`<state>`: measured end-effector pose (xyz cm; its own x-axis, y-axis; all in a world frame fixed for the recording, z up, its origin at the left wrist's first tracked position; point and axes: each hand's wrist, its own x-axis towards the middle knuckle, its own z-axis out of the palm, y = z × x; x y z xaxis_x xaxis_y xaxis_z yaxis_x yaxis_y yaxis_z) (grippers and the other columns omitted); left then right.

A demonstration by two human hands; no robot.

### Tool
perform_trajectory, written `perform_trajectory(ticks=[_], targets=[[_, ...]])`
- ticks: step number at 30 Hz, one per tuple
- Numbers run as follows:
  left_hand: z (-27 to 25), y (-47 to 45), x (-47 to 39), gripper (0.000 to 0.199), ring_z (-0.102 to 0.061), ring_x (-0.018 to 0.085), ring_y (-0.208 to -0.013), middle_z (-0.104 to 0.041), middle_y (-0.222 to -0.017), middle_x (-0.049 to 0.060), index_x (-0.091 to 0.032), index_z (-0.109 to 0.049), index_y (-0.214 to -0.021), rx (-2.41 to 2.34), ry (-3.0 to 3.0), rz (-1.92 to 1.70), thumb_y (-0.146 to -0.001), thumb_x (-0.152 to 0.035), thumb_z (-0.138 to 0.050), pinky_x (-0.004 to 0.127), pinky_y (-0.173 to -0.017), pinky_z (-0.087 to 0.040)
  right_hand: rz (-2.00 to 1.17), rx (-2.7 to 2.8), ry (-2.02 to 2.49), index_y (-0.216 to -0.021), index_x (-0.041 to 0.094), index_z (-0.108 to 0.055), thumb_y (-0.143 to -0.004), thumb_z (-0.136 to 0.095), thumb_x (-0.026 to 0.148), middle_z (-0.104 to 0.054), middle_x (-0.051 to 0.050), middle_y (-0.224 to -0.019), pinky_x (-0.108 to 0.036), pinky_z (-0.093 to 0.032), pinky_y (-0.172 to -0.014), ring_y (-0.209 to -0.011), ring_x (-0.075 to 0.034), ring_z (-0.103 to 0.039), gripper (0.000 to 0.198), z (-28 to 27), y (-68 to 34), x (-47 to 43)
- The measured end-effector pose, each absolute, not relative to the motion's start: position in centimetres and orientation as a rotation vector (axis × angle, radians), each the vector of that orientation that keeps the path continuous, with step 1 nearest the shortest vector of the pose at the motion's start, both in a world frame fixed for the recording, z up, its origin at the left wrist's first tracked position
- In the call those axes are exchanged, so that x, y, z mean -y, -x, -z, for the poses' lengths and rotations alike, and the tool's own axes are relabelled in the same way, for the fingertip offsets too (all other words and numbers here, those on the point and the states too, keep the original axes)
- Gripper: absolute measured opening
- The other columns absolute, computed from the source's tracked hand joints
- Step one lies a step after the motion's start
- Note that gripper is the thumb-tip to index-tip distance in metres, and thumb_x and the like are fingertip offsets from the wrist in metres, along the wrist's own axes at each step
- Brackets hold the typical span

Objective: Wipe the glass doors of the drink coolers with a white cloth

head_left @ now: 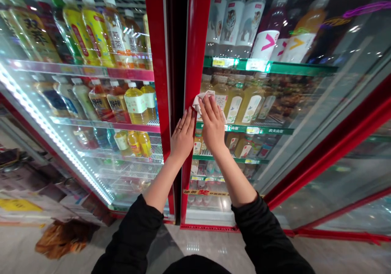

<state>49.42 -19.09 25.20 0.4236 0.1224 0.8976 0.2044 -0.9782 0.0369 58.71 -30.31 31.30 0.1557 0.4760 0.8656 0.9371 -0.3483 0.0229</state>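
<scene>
My right hand (213, 125) presses a crumpled white cloth (198, 99) against the glass of the right fridge door (221, 143), near its left edge. The fingers point upward, laid over the cloth, which shows above and beside them. Against the red door frame (195, 33) rests my left hand (183, 135), with a ring on one finger. Its fingers are straight and lie flat at the frame's edge, holding nothing. Behind the glass by my right hand stand bottles of pale yellow tea (252, 103).
A second lit fridge (159, 62) with rows of bottled drinks stands at left, a dark gap between the two. Another red-framed door (330, 160) is at right. A crumpled brown bag (62, 237) lies on the grey floor (198, 247), beside stacked boxes (27, 180).
</scene>
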Motion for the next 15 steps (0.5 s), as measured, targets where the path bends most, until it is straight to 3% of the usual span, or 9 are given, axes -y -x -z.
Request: perform_trajectory(ticks=[3,7,15], targets=[[-25.3,-49.4,19.1,0.078,-0.028,0.023,-0.170,-0.033,-0.182,0.008,-0.026,-0.002,-0.181,0.312,2.601,1.617,-0.112,-0.006,-0.030,0.047,-0.142,-0.031,1.099,1.430,1.927,-0.177,0.031,-0.030,-0.110,-0.026,0.005,-0.042,-0.003,-0.180,-0.052,-0.035,-0.140,-0.171,-0.022,-0.030,0.072,-30.7,-58.6,31.0],[-25.7,-48.9,19.4,0.085,-0.026,0.023,-0.170,-0.028,-0.184,0.008,-0.028,0.009,-0.180,0.281,2.620,1.623,-0.110,-0.002,-0.031,0.048,-0.141,-0.034,1.078,1.527,1.959,-0.172,0.033,-0.041,-0.111,-0.032,0.005,-0.050,-0.003,-0.175,-0.051,-0.041,-0.137,-0.167,-0.024,-0.042,0.068,-29.2,-60.6,34.3],[-26.3,-48.2,20.2,0.100,-0.024,0.026,-0.171,-0.019,-0.186,0.009,-0.029,0.024,-0.175,0.261,2.677,1.585,-0.102,0.006,-0.033,0.051,-0.140,-0.036,1.174,1.164,1.859,-0.177,0.036,-0.024,-0.111,-0.025,0.007,-0.045,-0.004,-0.179,-0.063,-0.036,-0.138,-0.172,-0.028,-0.030,0.072,-31.1,-62.4,33.4]])
